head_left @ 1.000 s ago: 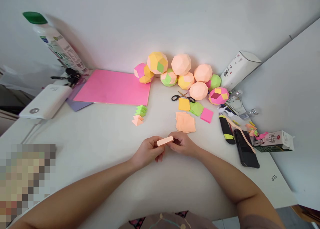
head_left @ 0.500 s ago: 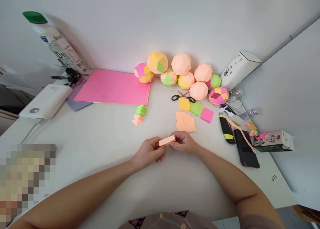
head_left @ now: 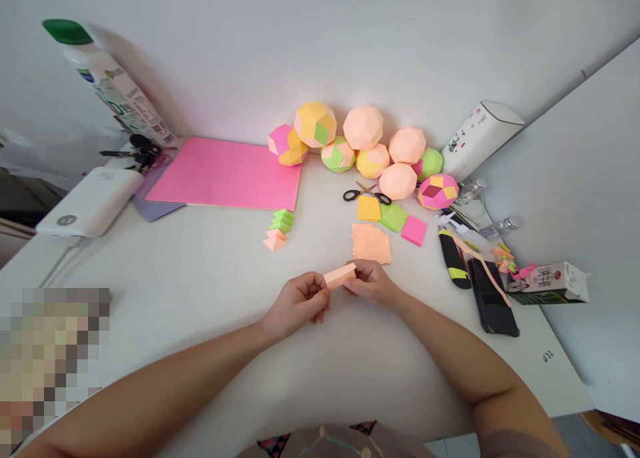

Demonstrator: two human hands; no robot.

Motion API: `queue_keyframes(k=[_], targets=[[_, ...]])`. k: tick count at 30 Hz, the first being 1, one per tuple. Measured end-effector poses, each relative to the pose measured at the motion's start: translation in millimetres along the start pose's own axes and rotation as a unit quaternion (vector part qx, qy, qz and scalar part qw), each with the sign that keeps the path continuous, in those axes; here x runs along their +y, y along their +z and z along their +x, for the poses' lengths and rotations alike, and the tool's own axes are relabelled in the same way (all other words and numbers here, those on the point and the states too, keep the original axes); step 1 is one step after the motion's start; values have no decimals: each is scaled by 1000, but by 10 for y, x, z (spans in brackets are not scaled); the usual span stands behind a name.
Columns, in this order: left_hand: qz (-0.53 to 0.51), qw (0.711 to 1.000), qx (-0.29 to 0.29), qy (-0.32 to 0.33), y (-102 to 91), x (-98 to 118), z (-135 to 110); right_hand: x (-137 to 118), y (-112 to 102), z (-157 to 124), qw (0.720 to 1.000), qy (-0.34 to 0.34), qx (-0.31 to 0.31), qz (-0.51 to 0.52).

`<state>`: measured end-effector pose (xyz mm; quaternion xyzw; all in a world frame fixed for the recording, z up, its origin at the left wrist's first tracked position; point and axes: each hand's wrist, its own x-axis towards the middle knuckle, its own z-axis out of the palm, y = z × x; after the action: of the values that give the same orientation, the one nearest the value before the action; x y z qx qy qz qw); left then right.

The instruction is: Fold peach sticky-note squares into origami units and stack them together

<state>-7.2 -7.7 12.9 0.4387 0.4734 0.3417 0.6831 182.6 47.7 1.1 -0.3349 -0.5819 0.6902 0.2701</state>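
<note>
Pinching a peach paper strip [head_left: 340, 275] between them, left hand [head_left: 297, 305] and right hand [head_left: 373, 285] seem mid-fold; sharpening the crease would call for squared edges and firm fingertips.

Your left hand [head_left: 297, 303] and right hand [head_left: 373, 283] meet over the white table [head_left: 200, 278], each pinching one end of a folded peach paper [head_left: 340, 275], which tilts up toward your right. Just beyond your right hand lies a stack of peach paper squares [head_left: 371, 245], with yellow, green and pink squares and the scissors [head_left: 367, 195] behind it. Paper polyhedron balls [head_left: 363, 128] line the wall. A pink sheet [head_left: 227, 175] lies to your left, and a black phone [head_left: 493, 298] and a highlighter [head_left: 454, 260] to your right.
</note>
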Motion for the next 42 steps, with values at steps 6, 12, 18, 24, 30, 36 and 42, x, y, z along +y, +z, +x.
queue_keyframes(k=[6, 12, 18, 24, 30, 36, 42], targets=[[6, 1000, -1, -4, 0, 1, 1, -10, 0, -2, 1000, 1, 0, -11], [-4, 1000, -5, -4, -7, -12, 6, -28, 2, -9, 1000, 1, -2, -20], [-25, 1000, -2, 19, 5, -6, -10, -13, -7, -6, 1000, 0, 7, -20], [-72, 994, 44, 74, 41, -23, 2, -32, 18, -13, 999, 1, -9, -45], [-114, 988, 78, 68, 36, -45, 42, -43, -8, 6, 1000, -22, -9, -1], [-117, 988, 88, 56, 23, -57, 40, -57, -190, 85, 973, -24, 25, 230], [-99, 991, 72, 55, 9, -77, 34, -90, -229, 108, 950, 13, 37, 310]])
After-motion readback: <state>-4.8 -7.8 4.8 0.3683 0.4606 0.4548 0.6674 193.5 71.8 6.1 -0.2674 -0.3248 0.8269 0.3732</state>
